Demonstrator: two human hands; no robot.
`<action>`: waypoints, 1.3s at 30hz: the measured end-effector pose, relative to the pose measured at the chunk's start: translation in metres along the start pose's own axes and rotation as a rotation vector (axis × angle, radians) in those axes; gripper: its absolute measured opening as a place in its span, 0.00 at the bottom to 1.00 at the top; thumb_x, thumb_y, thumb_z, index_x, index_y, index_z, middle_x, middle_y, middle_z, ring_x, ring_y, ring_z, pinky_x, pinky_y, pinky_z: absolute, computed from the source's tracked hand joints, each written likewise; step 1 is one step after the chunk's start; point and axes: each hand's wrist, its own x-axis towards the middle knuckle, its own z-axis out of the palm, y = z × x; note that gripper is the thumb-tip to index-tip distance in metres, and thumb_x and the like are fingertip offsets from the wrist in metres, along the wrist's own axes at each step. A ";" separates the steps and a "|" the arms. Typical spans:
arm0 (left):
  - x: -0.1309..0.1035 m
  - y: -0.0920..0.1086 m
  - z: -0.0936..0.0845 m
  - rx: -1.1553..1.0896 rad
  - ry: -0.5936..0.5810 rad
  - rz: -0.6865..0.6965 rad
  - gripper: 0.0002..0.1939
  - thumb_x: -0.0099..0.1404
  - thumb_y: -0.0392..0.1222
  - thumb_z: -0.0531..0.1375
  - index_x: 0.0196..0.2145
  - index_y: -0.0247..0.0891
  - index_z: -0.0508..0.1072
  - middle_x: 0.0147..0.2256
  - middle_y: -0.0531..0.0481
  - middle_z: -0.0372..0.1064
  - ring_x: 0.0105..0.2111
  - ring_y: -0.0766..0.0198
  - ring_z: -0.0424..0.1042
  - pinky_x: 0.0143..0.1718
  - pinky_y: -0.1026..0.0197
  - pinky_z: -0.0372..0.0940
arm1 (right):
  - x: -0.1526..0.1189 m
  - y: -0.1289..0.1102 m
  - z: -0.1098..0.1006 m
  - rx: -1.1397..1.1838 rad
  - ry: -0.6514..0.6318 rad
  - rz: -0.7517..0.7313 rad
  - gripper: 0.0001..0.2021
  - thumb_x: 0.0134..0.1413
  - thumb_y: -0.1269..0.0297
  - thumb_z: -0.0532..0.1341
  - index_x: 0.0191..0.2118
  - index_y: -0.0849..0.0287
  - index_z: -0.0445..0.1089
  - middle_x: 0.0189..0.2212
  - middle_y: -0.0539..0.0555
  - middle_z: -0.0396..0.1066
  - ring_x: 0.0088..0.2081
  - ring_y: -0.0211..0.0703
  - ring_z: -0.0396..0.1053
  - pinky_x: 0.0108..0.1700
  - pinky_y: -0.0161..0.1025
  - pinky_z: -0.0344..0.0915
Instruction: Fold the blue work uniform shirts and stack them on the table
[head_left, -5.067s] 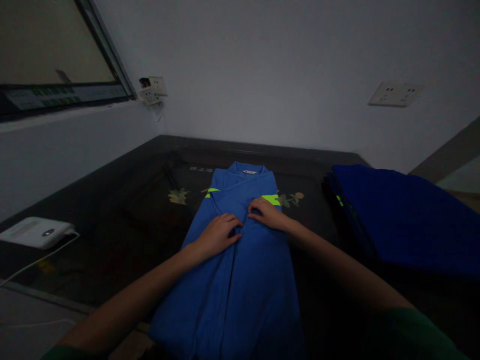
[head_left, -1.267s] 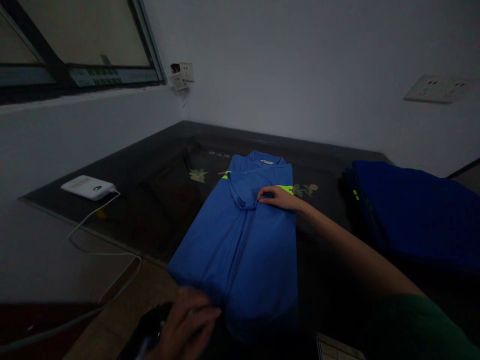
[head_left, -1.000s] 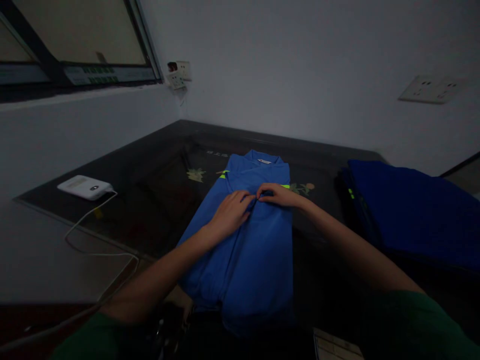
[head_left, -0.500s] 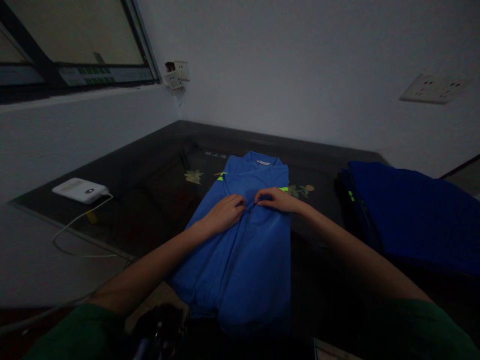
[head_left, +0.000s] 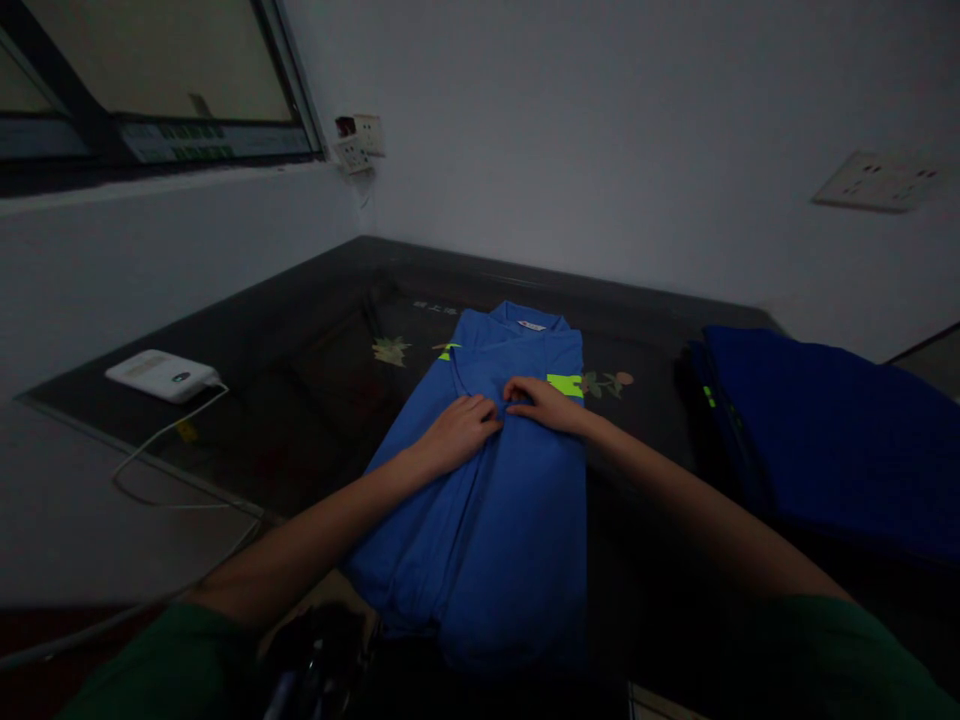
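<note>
A blue work jacket (head_left: 525,520) with neon yellow strips lies front up on the dark table, its collar and white label at the far end and its hem near me. My left hand (head_left: 466,428) rests on the jacket's middle, fingers curled and closed on the front edge of the cloth. Just to its right, my right hand (head_left: 546,402) pinches the cloth of the same front opening between thumb and fingers. Whatever small part lies between the fingertips is hidden. The two hands are almost touching.
Folded dark blue garments (head_left: 847,430) lie stacked at the right. A white power bank (head_left: 161,374) with a cable sits at the left of the dark table (head_left: 300,330). Wall sockets (head_left: 874,182) and a window (head_left: 172,60) are beyond.
My hands have come closer together over the jacket's front opening. The right hand has shifted left, baring more of the neon strip. The view has tilted slightly.
</note>
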 end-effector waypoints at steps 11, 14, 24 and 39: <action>-0.016 0.048 -0.031 -0.149 0.024 -0.081 0.18 0.70 0.44 0.53 0.54 0.34 0.67 0.55 0.41 0.66 0.57 0.55 0.63 0.59 0.50 0.56 | -0.015 -0.007 0.010 -0.238 0.255 0.012 0.08 0.60 0.60 0.59 0.42 0.58 0.68 0.41 0.57 0.69 0.46 0.48 0.63 0.52 0.46 0.59; -0.022 0.062 -0.021 -0.166 -0.072 -0.061 0.27 0.69 0.50 0.53 0.61 0.31 0.60 0.62 0.38 0.56 0.63 0.53 0.53 0.63 0.47 0.49 | -0.017 0.002 0.003 -0.252 0.276 0.094 0.13 0.62 0.59 0.56 0.48 0.57 0.68 0.47 0.58 0.69 0.52 0.48 0.63 0.56 0.48 0.58; 0.005 0.056 -0.023 -0.177 -0.039 -0.113 0.21 0.70 0.47 0.53 0.55 0.35 0.67 0.56 0.41 0.66 0.57 0.54 0.64 0.62 0.49 0.52 | -0.002 0.030 -0.014 -0.436 0.319 0.352 0.20 0.66 0.55 0.49 0.55 0.60 0.66 0.52 0.60 0.68 0.55 0.48 0.63 0.57 0.45 0.59; 0.019 0.042 0.016 -0.215 -0.051 -0.133 0.35 0.69 0.52 0.49 0.66 0.30 0.47 0.66 0.38 0.45 0.66 0.55 0.44 0.66 0.46 0.43 | 0.001 0.103 -0.046 -0.627 0.243 0.840 0.28 0.67 0.52 0.40 0.66 0.61 0.51 0.67 0.61 0.47 0.68 0.55 0.37 0.62 0.69 0.31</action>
